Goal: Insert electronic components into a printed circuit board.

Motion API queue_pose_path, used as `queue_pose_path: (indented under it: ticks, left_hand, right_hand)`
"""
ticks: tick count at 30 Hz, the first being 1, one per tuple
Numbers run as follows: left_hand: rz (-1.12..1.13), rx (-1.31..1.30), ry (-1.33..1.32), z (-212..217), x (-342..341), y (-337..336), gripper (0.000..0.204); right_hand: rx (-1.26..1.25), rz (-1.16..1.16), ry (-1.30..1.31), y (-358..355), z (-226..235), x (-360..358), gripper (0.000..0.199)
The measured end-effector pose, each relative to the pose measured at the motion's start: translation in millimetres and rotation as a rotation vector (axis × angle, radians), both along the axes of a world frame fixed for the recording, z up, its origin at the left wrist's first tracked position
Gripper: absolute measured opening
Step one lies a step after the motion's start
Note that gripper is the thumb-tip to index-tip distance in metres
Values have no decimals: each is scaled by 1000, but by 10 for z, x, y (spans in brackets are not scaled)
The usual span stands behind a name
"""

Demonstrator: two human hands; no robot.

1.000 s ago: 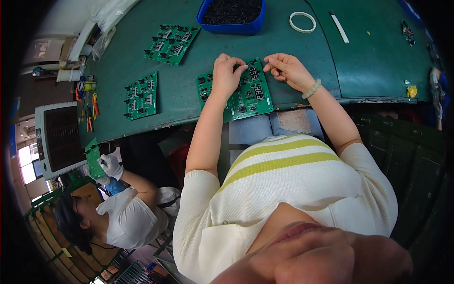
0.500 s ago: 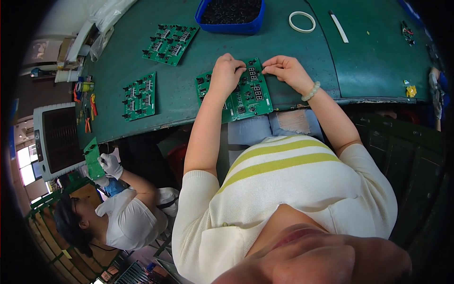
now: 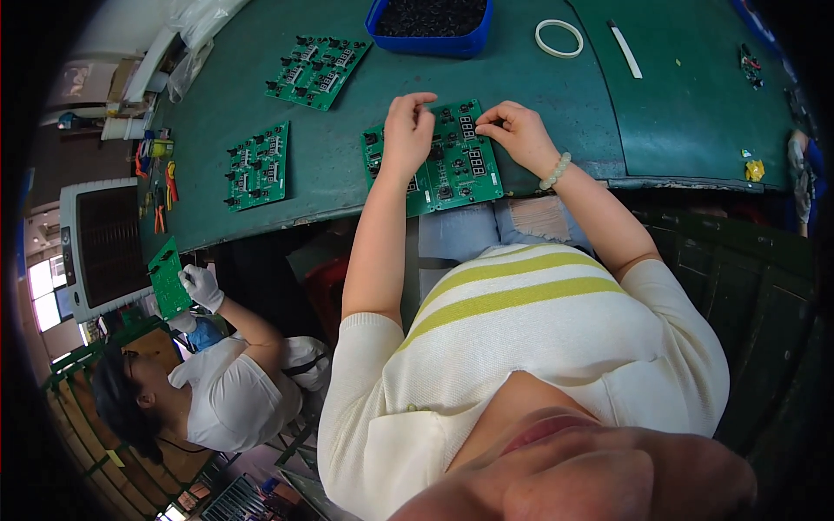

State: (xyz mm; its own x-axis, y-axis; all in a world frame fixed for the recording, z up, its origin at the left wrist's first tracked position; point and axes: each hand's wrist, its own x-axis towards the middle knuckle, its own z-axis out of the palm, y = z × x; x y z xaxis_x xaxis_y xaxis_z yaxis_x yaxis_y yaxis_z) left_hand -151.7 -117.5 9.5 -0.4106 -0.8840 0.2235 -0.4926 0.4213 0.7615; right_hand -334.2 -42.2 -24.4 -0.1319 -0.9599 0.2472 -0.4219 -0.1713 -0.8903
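Note:
A green circuit board (image 3: pixel 447 193) with black knobs and white-digit displays lies in front of me at the table's near edge. Over its left half is my left hand (image 3: pixel 408 135), index finger stretched to the right and apart from the thumb; I see nothing in it. My right hand (image 3: pixel 519 139), with a pale bead bracelet at the wrist, is at the board's upper right. Its thumb and index finger are pinched beside the upper display (image 3: pixel 467 128); whatever may be between them is too small to make out.
A blue bin (image 3: pixel 430 42) of small black parts stands beyond the board. Two more populated boards (image 3: pixel 317 71) (image 3: pixel 258 167) lie to the left. A tape ring (image 3: pixel 559 39) and a white strip (image 3: pixel 625 52) lie at right. A gloved co-worker holds another board (image 3: pixel 168 282).
My left hand has lifted its fingertips from the pinch over the board and opened, shifting slightly left. My right fingertips have moved slightly left, to the display. The co-worker's board has tilted.

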Motion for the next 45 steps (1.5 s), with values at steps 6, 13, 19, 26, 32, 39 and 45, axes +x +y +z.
queue_pose_path:
  ticks: [6, 13, 19, 26, 32, 39, 45]
  left_hand:
    - [-41, 224, 318, 18, 134, 255, 20]
    - [39, 198, 262, -38, 138, 339, 13]
    - [-115, -222, 172, -61, 52, 320, 17]
    - [-139, -170, 13, 28, 100, 344, 12]
    - [-234, -300, -153, 74, 103, 351, 12]
    - [-211, -355, -315, 142, 47, 383, 9]
    - [-225, -260, -300, 127, 95, 322, 10]
  right_hand:
    - [-56, 74, 218, -9, 62, -62, 11]
    - [-114, 62, 452, -7, 132, -9, 10]
    - [-149, 166, 639, -57, 176, -46, 11]
    - [149, -61, -464, -32, -116, -106, 13]
    - [269, 45, -749, -41, -62, -231, 12]
    - [233, 66, -577, -15, -66, -187, 12]
    - [193, 95, -546, -17, -84, -182, 12]
